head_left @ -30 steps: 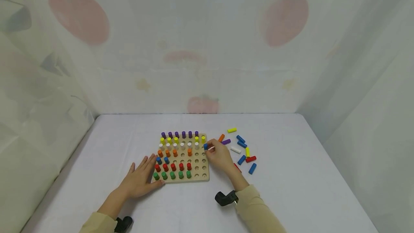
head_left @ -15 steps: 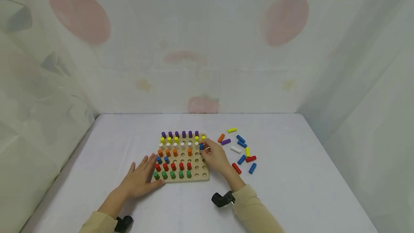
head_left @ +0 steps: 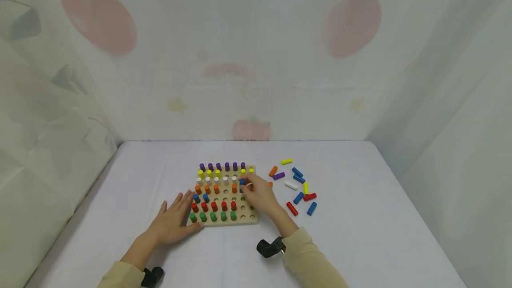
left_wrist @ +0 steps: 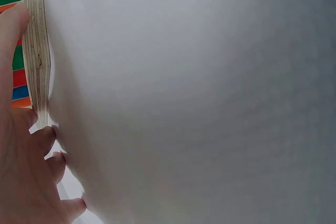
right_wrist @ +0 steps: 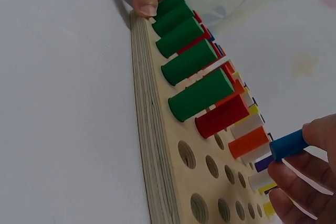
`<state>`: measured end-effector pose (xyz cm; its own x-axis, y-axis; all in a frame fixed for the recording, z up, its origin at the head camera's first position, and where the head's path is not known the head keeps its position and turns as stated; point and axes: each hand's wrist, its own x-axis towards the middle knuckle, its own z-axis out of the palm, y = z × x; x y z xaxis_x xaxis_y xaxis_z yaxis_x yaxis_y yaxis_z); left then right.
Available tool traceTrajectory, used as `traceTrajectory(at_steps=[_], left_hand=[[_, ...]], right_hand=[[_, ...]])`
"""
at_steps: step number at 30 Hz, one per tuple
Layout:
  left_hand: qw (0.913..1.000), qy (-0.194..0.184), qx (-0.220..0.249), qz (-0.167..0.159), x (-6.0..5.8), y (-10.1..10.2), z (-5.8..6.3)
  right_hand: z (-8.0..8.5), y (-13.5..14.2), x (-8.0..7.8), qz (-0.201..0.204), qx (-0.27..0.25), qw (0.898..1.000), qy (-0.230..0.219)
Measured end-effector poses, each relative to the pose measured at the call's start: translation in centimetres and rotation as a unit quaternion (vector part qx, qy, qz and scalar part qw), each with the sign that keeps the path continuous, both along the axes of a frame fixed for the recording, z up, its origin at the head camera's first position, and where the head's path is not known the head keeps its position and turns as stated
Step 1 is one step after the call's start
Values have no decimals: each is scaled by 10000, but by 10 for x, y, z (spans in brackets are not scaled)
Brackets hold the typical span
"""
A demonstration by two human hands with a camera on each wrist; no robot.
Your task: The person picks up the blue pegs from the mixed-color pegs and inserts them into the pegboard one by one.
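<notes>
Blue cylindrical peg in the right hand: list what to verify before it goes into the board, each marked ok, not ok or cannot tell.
1. Grip: ok; the right hand pinches the blue cylindrical peg.
2. Board steadied: ok; the left hand is at the left edge of the flat wooden pegboard, thumb touching it.
3. Room in the blue row: ok; open round holes right of two upright blue pegs.
4. Peg lined up with a hole: cannot tell.
5. Loose coloured pegs sorted: not ok, scattered.

Head view from high, well back, facing forward and down over the surface [head_left: 360,234]. Wrist views close in: left along one side of the pegboard [right_wrist: 149,114], right obliquely across its top; all three share it.
</notes>
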<state>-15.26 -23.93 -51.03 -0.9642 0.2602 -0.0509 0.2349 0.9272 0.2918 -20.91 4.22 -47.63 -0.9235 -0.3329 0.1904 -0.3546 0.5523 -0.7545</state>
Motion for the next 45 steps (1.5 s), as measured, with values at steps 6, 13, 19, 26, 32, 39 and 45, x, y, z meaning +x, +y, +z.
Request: traceTrajectory(at_steps=[6, 13, 19, 26, 32, 39, 45], left_hand=[[10000, -5, 27, -2, 0, 0, -1], [10000, -15, 44, -5, 1, 0, 1], [10000, -11, 21, 4, 1, 1, 2], [10000, 26, 55, -11, 2, 2, 4], [10000, 69, 13, -45, 2, 1, 3], [10000, 54, 48, -53, 1, 0, 2], [10000, 69, 28, -62, 1, -1, -1]], right_hand=[[2, -8, 1, 16, 176, 9997, 182], [8, -19, 5, 207, 205, 9992, 270], [6, -26, 5, 236, 335, 9987, 301], [7, -34, 5, 331, 338, 9977, 495], [8, -39, 5, 360, 321, 9985, 262], [7, -44, 4, 333, 541, 9980, 59], [8, -50, 4, 460, 499, 9977, -7]])
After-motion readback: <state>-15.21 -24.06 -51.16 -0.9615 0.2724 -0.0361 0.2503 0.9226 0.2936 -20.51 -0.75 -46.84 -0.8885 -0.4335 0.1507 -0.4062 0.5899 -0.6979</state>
